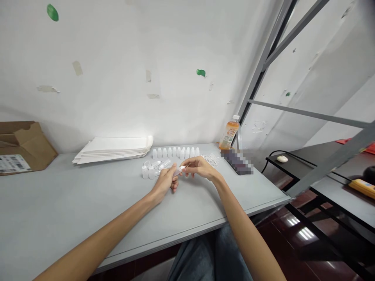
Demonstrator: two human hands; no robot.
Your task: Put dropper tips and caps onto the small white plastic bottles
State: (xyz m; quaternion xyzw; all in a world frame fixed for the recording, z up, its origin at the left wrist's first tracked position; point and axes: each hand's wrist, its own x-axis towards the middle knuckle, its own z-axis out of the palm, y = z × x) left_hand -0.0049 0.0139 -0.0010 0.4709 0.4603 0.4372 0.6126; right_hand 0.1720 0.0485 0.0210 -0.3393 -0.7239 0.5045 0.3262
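While left hand (165,182) is curled round a small bottle (177,171) | right hand (199,167) pinches its white tip (182,168) | both in front of bottle row (174,152)

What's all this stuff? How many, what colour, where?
Table: one, grey, in front
Box: one, brown, table's left
Flat stack: one, white, near wall
Lined-up bottles: about ten, whitish, near wall
Loose bottles: several, whitish, mid-table
Small bits: many, white, right of row
Frame: one, grey, right
Drink bottle: one, orange, by frame
Blurred object: one, dark, table's right
Mouse: one, white, side table
Yellow object: one, yellow, right edge
Scraps: three, green, walls
Held bottle: one, whitish, centre
Legs: two, blue, below table
Left hand: one, bare, around bottle
Right hand: one, bare, at its tip
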